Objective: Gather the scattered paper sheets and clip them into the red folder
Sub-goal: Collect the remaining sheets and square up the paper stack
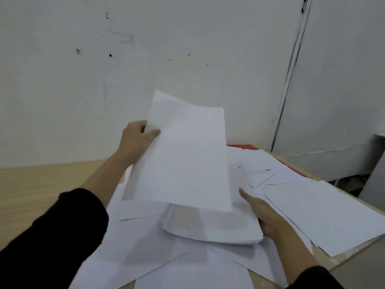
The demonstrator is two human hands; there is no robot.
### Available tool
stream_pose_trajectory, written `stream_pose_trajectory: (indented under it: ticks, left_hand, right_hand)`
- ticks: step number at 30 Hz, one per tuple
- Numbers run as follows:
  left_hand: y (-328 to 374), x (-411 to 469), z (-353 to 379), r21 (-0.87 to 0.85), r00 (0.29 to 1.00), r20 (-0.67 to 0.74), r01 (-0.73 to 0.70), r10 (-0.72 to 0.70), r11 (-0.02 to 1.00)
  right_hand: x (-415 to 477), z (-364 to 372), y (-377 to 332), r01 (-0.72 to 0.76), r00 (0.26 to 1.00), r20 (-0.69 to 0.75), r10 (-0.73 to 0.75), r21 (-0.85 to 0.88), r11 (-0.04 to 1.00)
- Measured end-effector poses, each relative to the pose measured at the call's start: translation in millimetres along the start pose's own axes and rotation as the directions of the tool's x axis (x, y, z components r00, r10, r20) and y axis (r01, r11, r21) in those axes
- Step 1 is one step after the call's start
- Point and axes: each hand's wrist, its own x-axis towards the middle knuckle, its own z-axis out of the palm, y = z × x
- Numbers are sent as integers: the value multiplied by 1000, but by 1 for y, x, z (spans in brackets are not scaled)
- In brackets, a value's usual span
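On wooden table (41,184), loose sheets (323,213) beneath scuffed white wall (187,49)

The raised sheet (187,155) is thin white paper, matt and smooth, limp enough to bow. The stack (212,228) below it and the loose sheets (325,213) are the same plain matt paper, a few with faint dark marks. The table (41,184) has a pale wood-grain top, smooth with a dull sheen. The folder (241,146) shows a flat red surface; its material is unclear. The wall (145,49) is matt white paint, scuffed and pitted with small holes. The sleeve (52,236) is black matt cloth.
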Motion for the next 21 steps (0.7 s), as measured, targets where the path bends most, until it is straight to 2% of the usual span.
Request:
stream_pose_trajectory:
  ticks: [4,9,11,13,15,16,18,19,21]
  left_hand:
    - [-24,-17,54,44,985,134,104,-109,994]
    - [-47,-49,111,-6,960,177,223,-218,975]
    - [-55,-61,130,5,950,225,221,-217,975]
    - [-60,-69,142,89,945,241,205,-221,975]
    - [-64,-69,144,300,952,115,240,-285,923]
    - [-66,-66,139,378,936,7,323,-352,867]
    - [-69,-57,127,408,833,-99,533,-544,741]
    - [-70,-52,121,384,783,-93,598,-615,704]
    - [-71,-43,116,299,734,-58,659,-677,690]
  right_hand:
    - [5,0,-1,-29,999,39,23,167,986]
    - [5,1,-1,-34,995,98,13,213,976]
    - [4,2,-2,-17,995,100,0,175,984]
    - [4,3,0,-9,1000,27,7,44,999]
    - [5,4,1,-4,998,-55,1,-62,998]
    - [5,4,1,-9,998,-66,4,-76,997]
    - [6,3,1,-15,998,-70,10,-77,997]
    - [6,4,1,-14,997,-72,8,-78,997]
    - [6,4,1,-10,997,-74,4,-78,997]
